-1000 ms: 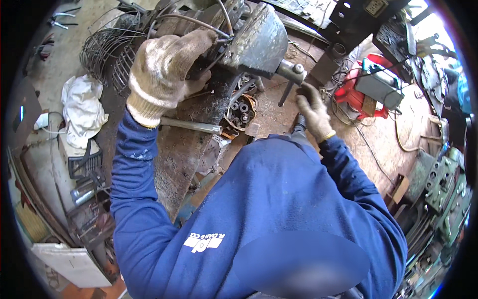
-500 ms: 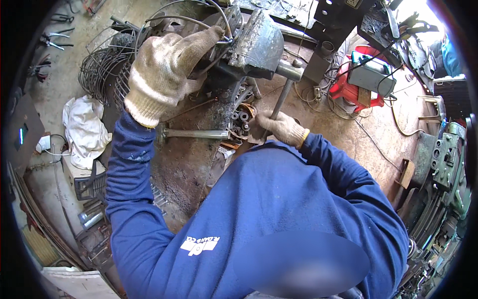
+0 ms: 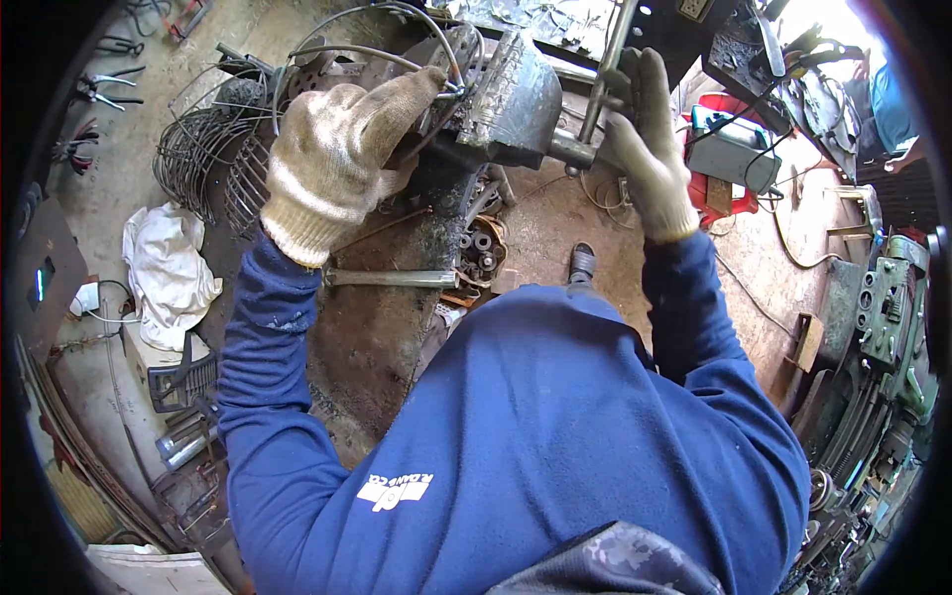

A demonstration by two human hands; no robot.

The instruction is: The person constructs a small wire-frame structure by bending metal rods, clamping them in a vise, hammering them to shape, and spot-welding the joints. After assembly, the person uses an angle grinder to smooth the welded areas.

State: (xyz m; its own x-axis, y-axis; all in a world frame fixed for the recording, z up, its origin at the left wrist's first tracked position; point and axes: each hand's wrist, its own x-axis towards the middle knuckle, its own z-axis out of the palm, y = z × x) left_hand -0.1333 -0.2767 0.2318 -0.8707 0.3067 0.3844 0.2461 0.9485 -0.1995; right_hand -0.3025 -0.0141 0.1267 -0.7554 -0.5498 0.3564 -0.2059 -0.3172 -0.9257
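Observation:
A heavy metal bench vise (image 3: 518,94) stands at the top middle, its body worn and scratched. My left hand (image 3: 332,154), in a dirty knitted work glove, is closed at the left of the vise jaws. Its fingertips pinch a bent metal wire (image 3: 347,48) that loops leftward from the jaws. My gloved right hand (image 3: 650,159) is raised at the vise's right side, fingers stretched upward and thumb apart. It rests against or just beside the vise handle (image 3: 608,74), a bar slanting up from the screw end (image 3: 572,149). Exact contact is hard to see.
Coiled wire (image 3: 188,164) and a white cloth (image 3: 169,263) lie at the left, with pliers (image 3: 104,87) beyond. A metal tube (image 3: 392,279) and a container of metal rings (image 3: 481,248) sit below the vise. A red and grey machine (image 3: 732,159) with cables stands right.
My right hand has gone from low near my body up to the vise's right side. The handle has swung from pointing down to pointing up. My left hand stays on the wire.

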